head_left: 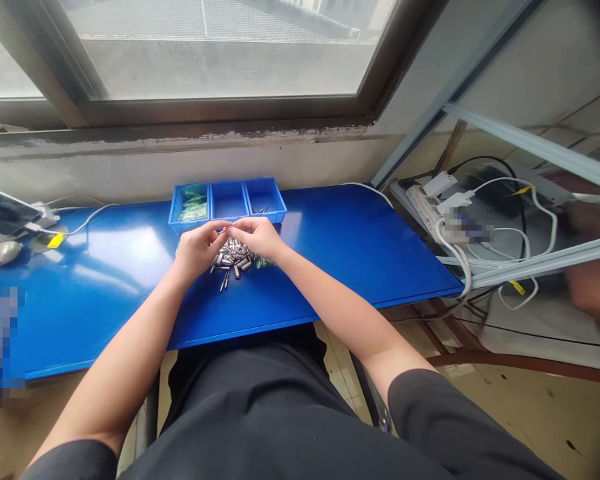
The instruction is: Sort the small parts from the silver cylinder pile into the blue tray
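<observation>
My left hand (199, 248) and my right hand (260, 236) meet at the fingertips over a pile of small metal parts (234, 252). Both are closed in a pinch; whatever lies between the fingertips is too small to make out. Behind them stands a blue bin with three compartments (229, 199). Its left compartment holds green circuit boards (194, 203), and a few small dark pieces (261, 210) lie in the right one. More green boards (265, 263) show beside the pile, under my right wrist.
The blue table (350, 247) runs below a window. At the left are a tablet-like device (5, 210), a white mouse-like object (3, 253) and cables. A metal frame (535, 140), power strip (425, 207) and white cables stand right. Part of another person's arm (595, 273) shows far right.
</observation>
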`<state>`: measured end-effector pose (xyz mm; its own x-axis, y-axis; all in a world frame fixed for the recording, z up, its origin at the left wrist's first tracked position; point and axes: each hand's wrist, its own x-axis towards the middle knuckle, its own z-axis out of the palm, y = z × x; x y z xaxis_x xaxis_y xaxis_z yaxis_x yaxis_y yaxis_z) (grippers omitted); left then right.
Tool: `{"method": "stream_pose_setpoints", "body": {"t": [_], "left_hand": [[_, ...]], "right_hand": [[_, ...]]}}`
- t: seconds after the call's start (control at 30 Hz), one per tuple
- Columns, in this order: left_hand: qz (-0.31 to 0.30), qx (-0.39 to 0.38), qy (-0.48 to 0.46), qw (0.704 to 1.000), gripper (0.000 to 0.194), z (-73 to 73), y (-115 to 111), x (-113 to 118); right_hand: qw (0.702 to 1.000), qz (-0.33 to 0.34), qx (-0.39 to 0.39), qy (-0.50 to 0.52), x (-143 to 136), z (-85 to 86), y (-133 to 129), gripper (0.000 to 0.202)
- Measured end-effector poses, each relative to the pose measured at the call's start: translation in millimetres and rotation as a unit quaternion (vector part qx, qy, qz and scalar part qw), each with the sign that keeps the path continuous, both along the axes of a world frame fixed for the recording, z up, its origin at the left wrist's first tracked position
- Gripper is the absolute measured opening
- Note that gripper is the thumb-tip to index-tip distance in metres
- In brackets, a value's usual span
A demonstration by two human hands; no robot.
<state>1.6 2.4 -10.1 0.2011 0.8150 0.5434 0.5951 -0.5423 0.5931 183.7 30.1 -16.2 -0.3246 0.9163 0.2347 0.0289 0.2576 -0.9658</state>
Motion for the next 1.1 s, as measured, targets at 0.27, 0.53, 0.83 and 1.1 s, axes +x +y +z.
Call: {"method": "stream_pose_setpoints", "body": {"t": [0.27,0.53,0.83,1.1], "left_hand": [[0.011,0.009,-0.018,1.000,0.022,-0.4,0.5,-1.1],[0.017,0.004,-0.012,1.000,0.028,-3.9,4.3,-2.8],[0.020,0.000,-0.010,1.000,0.024,-0.2,1.6,-0.5],[0.016,0.008,-0.008,1.000,0.027,-2.5,3.4,-1.6]], "right_hand": [[0.999,-0.023,-0.020,0.015,0.6,1.4,1.5,0.025],[0.999,-0.030,-0.010,-0.003,1.8,-0.6,2.0,0.027],[1.000,-0.021,-0.006,-0.015,1.5,-1.5,1.9,0.037],[0.999,-0.029,-0.006,-0.019,1.4,0.3,1.7,0.050]]}}
